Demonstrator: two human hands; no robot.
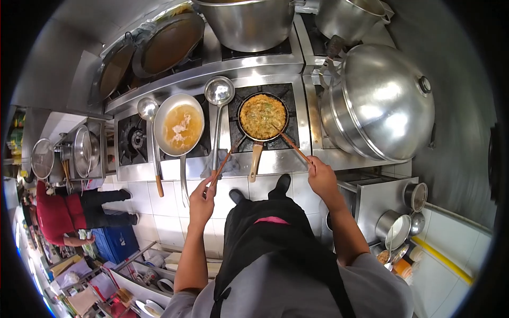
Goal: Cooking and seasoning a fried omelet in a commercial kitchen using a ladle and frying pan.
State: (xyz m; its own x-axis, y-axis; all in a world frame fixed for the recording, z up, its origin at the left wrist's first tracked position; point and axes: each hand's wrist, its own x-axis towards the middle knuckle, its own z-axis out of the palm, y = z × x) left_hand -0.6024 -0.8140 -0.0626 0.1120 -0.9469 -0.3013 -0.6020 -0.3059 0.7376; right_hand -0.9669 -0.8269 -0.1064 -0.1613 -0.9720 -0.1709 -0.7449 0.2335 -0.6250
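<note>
My right hand (324,181) grips a wooden chopstick (296,148), whose tip touches the right side of a browned omelette (262,115). That omelette fills a small black frying pan (241,128) on a gas burner. The pan's tan handle (256,159) points towards me, and neither hand is on it. In my left hand (202,204) is another chopstick (223,165), its tip near the burner grate at the pan's lower left. A long steel ladle (219,93) lies just left of the pan, its handle passing near my left hand over a grey cloth (230,163).
To the left are a pale frying pan (169,143) of yellowish liquid and a smaller ladle (148,109). A large domed steamer (387,99) stands right. Stockpots (254,28) and woks (173,43) occupy the back. Another person (63,214) is far left.
</note>
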